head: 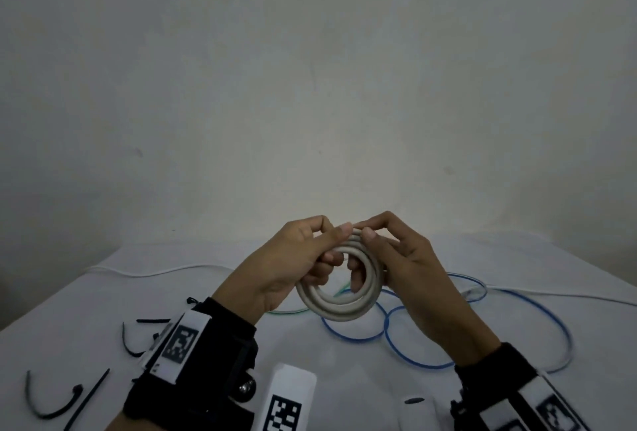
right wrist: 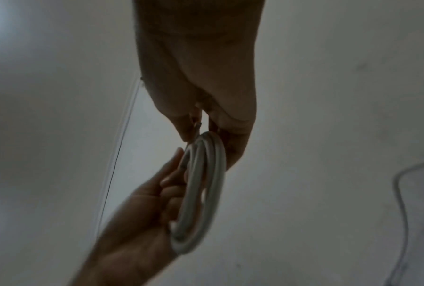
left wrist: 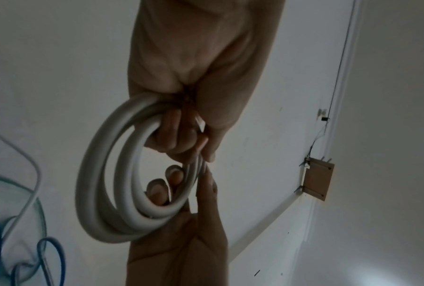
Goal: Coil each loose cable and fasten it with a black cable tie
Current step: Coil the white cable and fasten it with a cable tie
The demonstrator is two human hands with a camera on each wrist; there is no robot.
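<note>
A thick white cable coil (head: 341, 311) of a few loops is held upright above the table between both hands. My left hand (head: 310, 251) grips its left side, with fingers (left wrist: 174, 135) curled through the loops. My right hand (head: 389, 251) pinches the coil's top and right side, thumb in front and fingers (head: 355, 275) through the middle. In the right wrist view the coil (right wrist: 206, 183) shows edge-on, with a cable end (right wrist: 197, 125) between the right fingertips. Several black cable ties (head: 132, 337) (head: 51, 399) lie loose on the table at the lower left.
A loose blue cable (head: 448, 344) sprawls in loops on the white table (head: 206, 310) under and right of the hands, with a green cable (head: 293, 310) beside it. A thin white cable (head: 155, 273) runs along the far edge near the wall.
</note>
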